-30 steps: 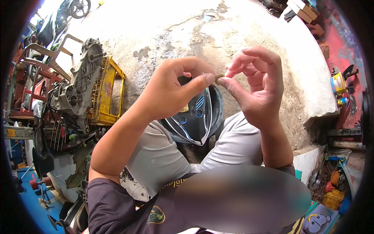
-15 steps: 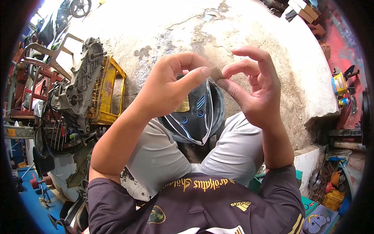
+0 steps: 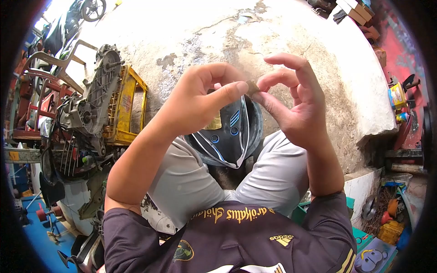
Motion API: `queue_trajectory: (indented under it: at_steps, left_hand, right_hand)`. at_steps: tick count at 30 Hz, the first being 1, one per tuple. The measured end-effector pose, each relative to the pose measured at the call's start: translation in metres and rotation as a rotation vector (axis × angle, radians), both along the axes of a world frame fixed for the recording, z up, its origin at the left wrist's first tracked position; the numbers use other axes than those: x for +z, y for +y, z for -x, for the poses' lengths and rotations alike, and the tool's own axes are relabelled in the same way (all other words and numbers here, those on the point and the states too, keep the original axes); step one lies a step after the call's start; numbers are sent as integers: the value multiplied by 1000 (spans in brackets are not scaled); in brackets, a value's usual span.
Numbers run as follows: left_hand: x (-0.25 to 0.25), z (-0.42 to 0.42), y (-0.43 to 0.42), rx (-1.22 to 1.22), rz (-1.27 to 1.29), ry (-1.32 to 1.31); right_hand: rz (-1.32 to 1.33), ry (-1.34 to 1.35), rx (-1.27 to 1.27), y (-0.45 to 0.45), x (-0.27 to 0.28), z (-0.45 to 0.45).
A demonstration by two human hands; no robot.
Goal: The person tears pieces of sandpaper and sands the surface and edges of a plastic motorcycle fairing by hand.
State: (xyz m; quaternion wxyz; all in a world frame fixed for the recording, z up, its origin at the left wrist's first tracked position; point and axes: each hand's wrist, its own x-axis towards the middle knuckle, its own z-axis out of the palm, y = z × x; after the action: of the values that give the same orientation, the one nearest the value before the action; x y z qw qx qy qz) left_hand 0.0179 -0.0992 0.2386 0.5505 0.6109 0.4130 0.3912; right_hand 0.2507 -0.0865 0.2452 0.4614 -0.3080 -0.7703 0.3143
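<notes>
The left hand point(image 3: 200, 95) and right hand point(image 3: 296, 98) pinch a small, flat, dull-brown piece point(image 3: 251, 88) between thumbs and forefingers, raised above the far rim of a round black basin point(image 3: 258, 136). Inside the basin lies a smooth, pointed black panel point(image 3: 225, 136) with blue stripes; a ribbed metal casing point(image 3: 102, 86) leans by a scuffed yellow crate point(image 3: 125, 109) at the rough floor's point(image 3: 182, 50) left edge.

2 hands point(image 3: 200, 98) point(image 3: 302, 107), 1 small piece point(image 3: 251, 87)
</notes>
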Motion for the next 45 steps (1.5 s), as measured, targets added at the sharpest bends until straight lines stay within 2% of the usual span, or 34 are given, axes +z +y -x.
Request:
queue_trajectory:
  at_steps: [1,7,13,17,22,26,28,38,40,45]
  left_hand:
    - [1,1,0,-4,56,-29]
    - [4,-2,0,6,27,-134]
    - [1,0,2,-63,93,-100]
    - [-6,-5,3,-33,47,-113]
    - [1,-5,1,-15,28,17]
    - [-2,-5,1,-7,23,18]
    - [-1,-5,1,-8,20,28]
    - [4,-4,-1,-35,14,-21]
    - [0,-6,-2,-51,-72,-23]
    - [-1,-6,-2,-30,-68,-6]
  right_hand:
    - [-17,5,-4,1,0,0]
    - [25,89,32,2,1,-1]
    - [7,108,74,0,3,0]
    - [-14,79,61,3,0,-1]
    - [-67,67,18,4,-2,-1]
    - [-83,103,-8,4,-1,2]
    - [-58,-22,65,2,1,-4]
    - [-115,42,0,4,-1,0]
    - [-90,47,-2,5,-2,-1]
    - [82,135,80,2,1,0]
